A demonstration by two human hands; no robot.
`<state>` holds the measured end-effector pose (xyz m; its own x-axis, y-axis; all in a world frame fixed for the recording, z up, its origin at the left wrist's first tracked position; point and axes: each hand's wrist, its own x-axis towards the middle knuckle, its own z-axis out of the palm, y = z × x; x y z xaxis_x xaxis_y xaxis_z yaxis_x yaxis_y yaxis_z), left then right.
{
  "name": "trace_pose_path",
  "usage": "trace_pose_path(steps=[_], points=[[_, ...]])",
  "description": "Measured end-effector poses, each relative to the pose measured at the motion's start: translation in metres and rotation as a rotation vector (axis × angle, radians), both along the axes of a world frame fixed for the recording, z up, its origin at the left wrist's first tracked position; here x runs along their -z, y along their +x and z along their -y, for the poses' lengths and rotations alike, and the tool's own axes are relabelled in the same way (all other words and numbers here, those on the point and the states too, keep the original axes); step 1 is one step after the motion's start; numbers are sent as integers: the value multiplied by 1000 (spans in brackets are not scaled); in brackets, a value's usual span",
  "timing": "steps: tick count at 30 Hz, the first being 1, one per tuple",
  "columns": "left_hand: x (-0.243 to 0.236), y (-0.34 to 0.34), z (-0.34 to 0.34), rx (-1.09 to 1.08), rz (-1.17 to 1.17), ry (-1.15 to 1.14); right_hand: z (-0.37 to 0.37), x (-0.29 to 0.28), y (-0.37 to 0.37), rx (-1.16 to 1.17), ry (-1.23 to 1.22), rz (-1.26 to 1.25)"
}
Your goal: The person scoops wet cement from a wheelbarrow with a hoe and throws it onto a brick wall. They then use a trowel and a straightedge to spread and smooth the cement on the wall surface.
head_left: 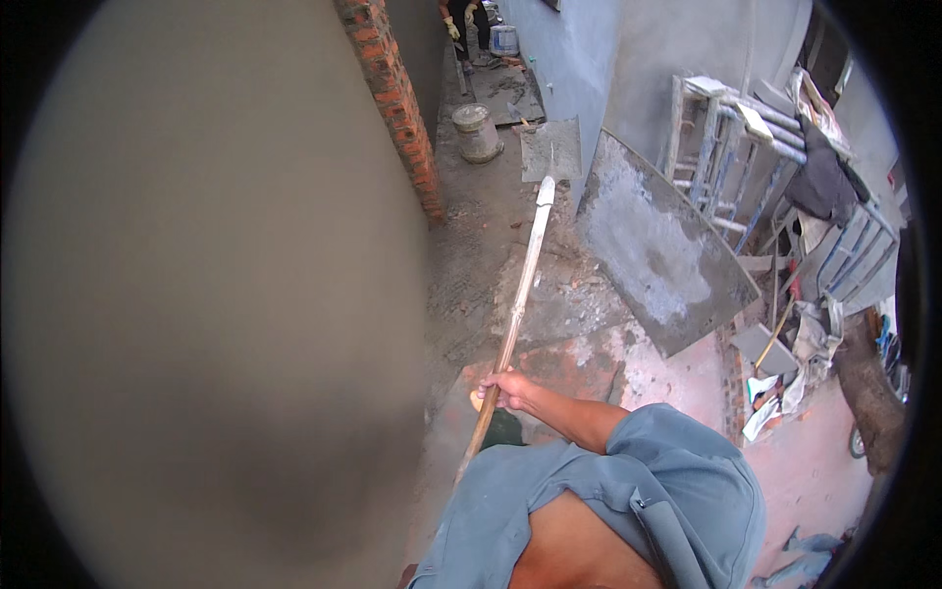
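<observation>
My right hand (505,389) is wrapped round the long wooden handle of a shovel (526,263). The handle slants from beside my body up and away to a white socket. At its far end, the square grey shovel blade (550,152) rests low near the ground by the blue-grey wall. My left hand is out of sight, and the handle's near end disappears beside my grey-blue shirt (599,481). Close to the blade, on its left, stands a mortar-stained bucket (478,133).
A plastered wall (216,294) fills the left, ending in a brick edge (392,103). On the right a stained board (657,250) lies before metal scaffold frames (731,147). Farther back are another person's gloved hand (451,27) and a second bucket (504,40).
</observation>
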<state>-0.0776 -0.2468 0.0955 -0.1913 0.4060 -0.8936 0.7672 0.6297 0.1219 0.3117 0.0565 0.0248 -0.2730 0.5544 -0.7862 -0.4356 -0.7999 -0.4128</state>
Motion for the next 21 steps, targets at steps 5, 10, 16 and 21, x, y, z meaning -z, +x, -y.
trace_pose_path(steps=[5, 10, 16, 21], points=[[4, 2, -84, -38, 30, -38, -113, -32, 17, 59, 23, -25], [-13, 11, -181, -22, 17, -74, -217, -40, 33, 121, -34, 107], [-18, 43, -292, -31, -19, -90, -329, -15, 61, 139, -86, 26], [-12, 111, -404, -54, -40, -102, -456, 25, 108, 106, -150, 108]])
